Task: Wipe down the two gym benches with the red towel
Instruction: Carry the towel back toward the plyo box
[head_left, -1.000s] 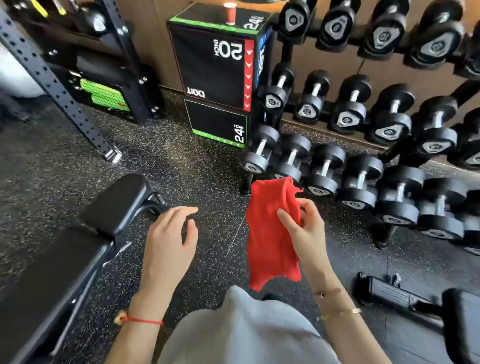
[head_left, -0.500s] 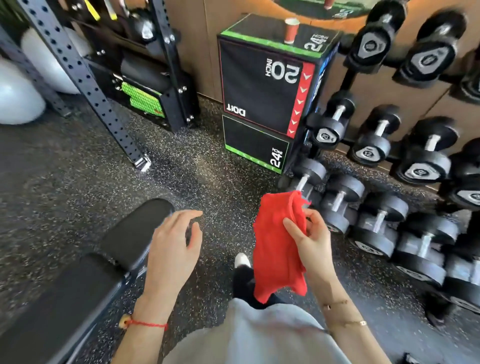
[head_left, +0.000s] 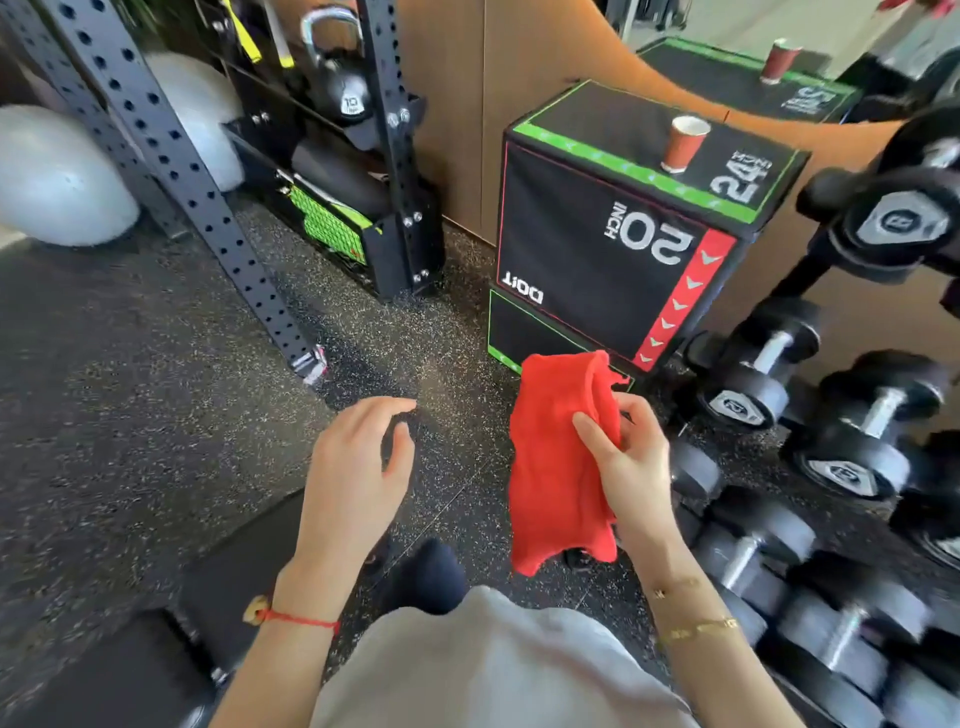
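The right hand (head_left: 631, 467) grips the red towel (head_left: 558, 467), thumb laid across the front and fingers curled behind the bunched upper part. The towel hangs down from that grip in loose folds, clear of the floor, at about 3 o'clock from the left hand (head_left: 358, 467). The left hand holds nothing: its fingers are apart and loosely bent, palm turned down, hovering above the speckled floor (head_left: 156, 415). A red string bracelet sits on the left wrist and 2 thin gold chains on the right.

A black padded bench (head_left: 104, 670) lies at 7 o'clock, low in the frame, its near end passing under the left forearm; neither hand touches it. Only this 1 bench shows.

At 1 o'clock from the towel stands a black jump box (head_left: 597, 249) edged in green and red, with a paper cup (head_left: 684, 144) upright on its top. Dumbbells (head_left: 753, 384) line a rack from 2 to 5 o'clock. A perforated steel upright (head_left: 171, 171) slants at 10 o'clock, with a kettlebell (head_left: 343, 88) behind it at 11 o'clock.
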